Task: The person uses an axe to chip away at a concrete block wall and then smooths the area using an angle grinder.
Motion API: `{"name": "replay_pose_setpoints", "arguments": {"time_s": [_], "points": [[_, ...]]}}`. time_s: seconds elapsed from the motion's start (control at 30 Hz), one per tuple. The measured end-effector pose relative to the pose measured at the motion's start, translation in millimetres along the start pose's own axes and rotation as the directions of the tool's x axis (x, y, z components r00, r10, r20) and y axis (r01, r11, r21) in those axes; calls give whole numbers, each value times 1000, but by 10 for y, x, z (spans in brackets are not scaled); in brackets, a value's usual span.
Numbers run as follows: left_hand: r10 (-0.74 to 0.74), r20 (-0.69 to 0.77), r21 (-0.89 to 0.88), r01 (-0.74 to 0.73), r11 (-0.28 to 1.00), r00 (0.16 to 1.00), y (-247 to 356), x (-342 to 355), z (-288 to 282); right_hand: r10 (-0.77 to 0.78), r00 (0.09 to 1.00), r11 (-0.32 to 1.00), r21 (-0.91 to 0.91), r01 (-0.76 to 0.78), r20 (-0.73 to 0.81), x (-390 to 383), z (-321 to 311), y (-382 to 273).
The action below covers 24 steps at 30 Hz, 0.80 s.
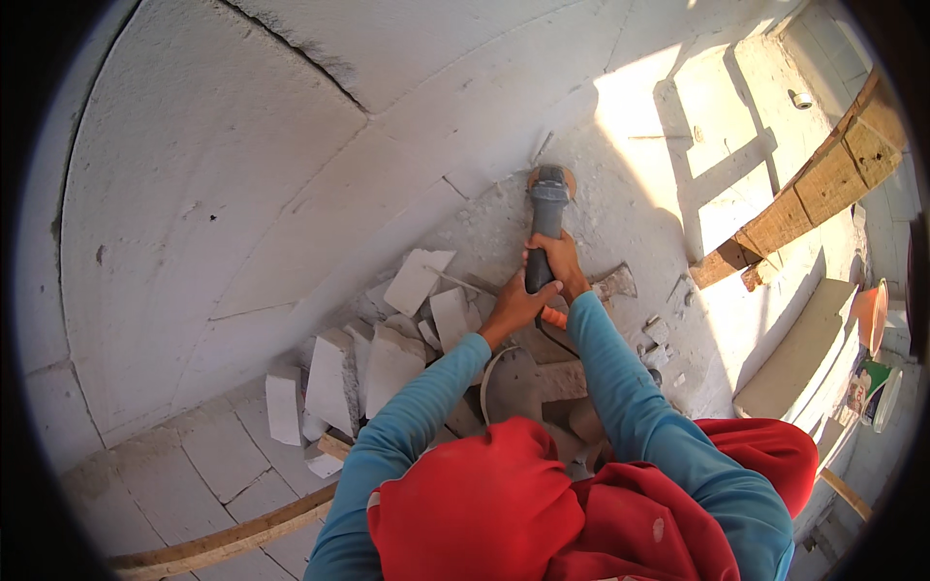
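Note:
A dark grey angle grinder [548, 208] points away from me, its tan disc [567, 183] at the base of a white block wall [242, 145]. My left hand [513, 308] wraps round the rear of the grinder's body, and my right hand [560, 261] grips it just above. An orange ribbed handle [554, 317] and a black cord lie below my hands. Broken white block pieces [387, 368] are piled to the left, and dust and chips cover the floor around the disc.
A curved wooden plank [814, 184] crosses the sunlit right side. Beyond it are a long pale block [794, 353], an orange bucket [869, 310] and a green-and-white tub [867, 392]. A wooden batten [223, 535] runs along the lower left. My red clothing fills the lower middle.

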State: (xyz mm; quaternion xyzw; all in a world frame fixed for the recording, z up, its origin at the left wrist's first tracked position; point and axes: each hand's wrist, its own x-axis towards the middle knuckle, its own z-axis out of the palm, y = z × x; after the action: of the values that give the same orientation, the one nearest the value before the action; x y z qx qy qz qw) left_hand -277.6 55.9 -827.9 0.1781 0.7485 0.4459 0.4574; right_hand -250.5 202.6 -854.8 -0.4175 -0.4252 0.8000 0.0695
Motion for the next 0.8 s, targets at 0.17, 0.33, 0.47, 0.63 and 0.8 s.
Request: {"name": "replay_pose_setpoints", "arguments": {"time_s": [0.17, 0.33, 0.47, 0.63, 0.8], "points": [[4, 7, 4, -4, 1000, 1000, 6, 7, 4, -1, 1000, 1000, 12, 1, -1, 28, -28, 30], [-1, -5, 8, 1, 1000, 1000, 49, -13, -2, -10, 1000, 1000, -4, 10, -8, -15, 5, -15], [-41, 65, 14, 40, 999, 997, 72, -5, -41, -9, 998, 1000, 1, 9, -61, -58, 26, -39], [22, 63, 43, -24, 999, 998, 6, -6, -30, -20, 997, 1000, 17, 21, -72, -130, -1, -50], [48, 40, 6, -49, 999, 998, 31, -33, 4, -39, 996, 999, -9, 39, -74, -142, 11, -73]]}}
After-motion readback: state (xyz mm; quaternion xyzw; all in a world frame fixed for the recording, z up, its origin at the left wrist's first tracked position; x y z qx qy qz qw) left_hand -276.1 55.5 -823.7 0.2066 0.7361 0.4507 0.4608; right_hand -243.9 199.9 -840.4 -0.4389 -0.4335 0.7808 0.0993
